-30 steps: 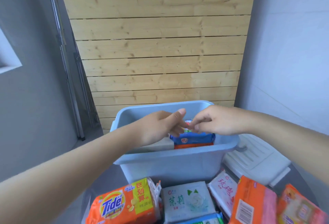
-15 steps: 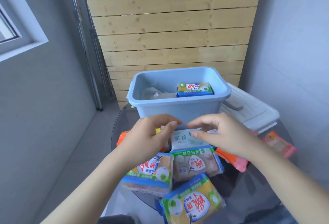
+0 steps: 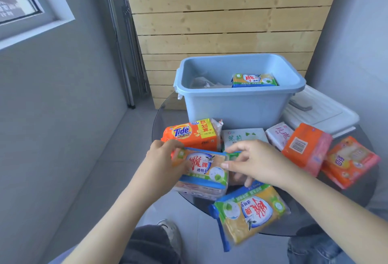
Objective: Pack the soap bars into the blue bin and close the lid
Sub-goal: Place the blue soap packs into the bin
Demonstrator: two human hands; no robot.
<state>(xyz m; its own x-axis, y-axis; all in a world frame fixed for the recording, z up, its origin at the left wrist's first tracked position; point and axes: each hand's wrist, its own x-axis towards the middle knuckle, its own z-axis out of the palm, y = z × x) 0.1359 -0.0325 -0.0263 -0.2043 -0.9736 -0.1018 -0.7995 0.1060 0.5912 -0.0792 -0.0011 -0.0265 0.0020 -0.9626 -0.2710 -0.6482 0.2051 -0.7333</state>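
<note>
Head view: both hands' fingers [image 3: 168,148] clamp a glossy rectangular soap pack [image 3: 204,171].

My open blue plastic bin [image 3: 237,106] stands upright holding one green-and-yellow wrapped soap bar [image 3: 254,80]; its white ribbed lid [image 3: 321,110] lies beside it. More wrapped soap bars [image 3: 252,211] crowd the table in front.

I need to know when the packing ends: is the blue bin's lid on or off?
Off. The blue bin stands open-topped with a soap pack visible inside; the white lid lies beside it on the table.
</note>
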